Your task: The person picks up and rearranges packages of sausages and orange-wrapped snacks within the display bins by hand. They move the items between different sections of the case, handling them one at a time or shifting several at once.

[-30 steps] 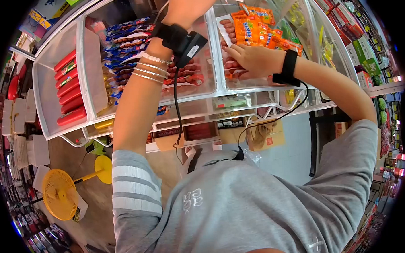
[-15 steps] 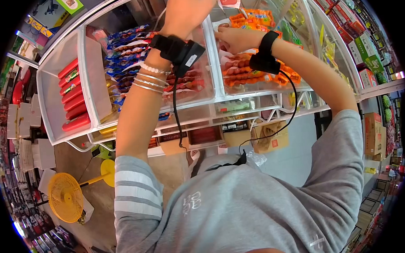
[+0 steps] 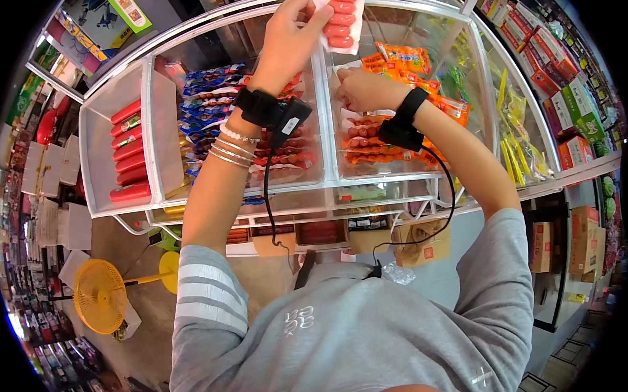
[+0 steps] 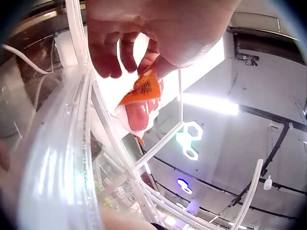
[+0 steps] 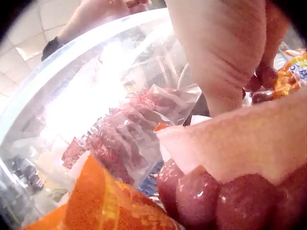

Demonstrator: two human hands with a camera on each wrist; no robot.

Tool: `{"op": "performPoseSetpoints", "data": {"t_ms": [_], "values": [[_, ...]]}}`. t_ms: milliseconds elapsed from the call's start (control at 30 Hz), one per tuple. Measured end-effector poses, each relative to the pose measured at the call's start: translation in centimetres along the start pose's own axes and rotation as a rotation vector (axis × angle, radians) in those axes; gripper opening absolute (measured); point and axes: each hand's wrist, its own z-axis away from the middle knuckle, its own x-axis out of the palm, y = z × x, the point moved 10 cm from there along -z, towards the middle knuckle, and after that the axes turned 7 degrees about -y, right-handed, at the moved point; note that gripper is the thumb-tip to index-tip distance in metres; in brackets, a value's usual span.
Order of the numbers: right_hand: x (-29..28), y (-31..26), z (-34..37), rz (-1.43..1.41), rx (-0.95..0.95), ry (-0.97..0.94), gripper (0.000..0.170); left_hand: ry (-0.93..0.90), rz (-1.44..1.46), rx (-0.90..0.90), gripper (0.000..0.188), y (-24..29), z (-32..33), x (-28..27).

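My left hand (image 3: 291, 41) holds a flat pack of pink-red sausages (image 3: 342, 19) above the freezer's middle divider, its thumb over the pack's edge. In the left wrist view its fingers pinch an orange wrapper (image 4: 141, 91) with a sausage showing below. My right hand (image 3: 369, 89) is low in the right-hand compartment, fingers curled near its left wall, among orange sausage packs (image 3: 409, 58). In the right wrist view, dark red sausages (image 5: 240, 196) fill the foreground beside an orange wrapper (image 5: 115, 196). I cannot tell whether the right fingers grip one.
A white divider (image 3: 328, 137) separates the right compartment from one with blue and red sausage packs (image 3: 214, 106). Thick red sausages (image 3: 129, 150) line the far-left compartment. Yellow packs (image 3: 516, 140) lie at the right. A yellow fan (image 3: 100, 297) stands on the floor.
My left hand has come down from the top edge, bringing the sausage pack further into view. The right hand has gone from stretched over the packs to curled at the compartment's left wall.
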Motion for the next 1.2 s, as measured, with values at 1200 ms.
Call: {"op": "performPoseSetpoints", "data": {"t_ms": [1200], "values": [[-9.1,1.5,4.7,-1.607,-0.07,0.698,0.025,-0.042,0.292,-0.071,0.028,-2.2,0.0,1.5]]}}
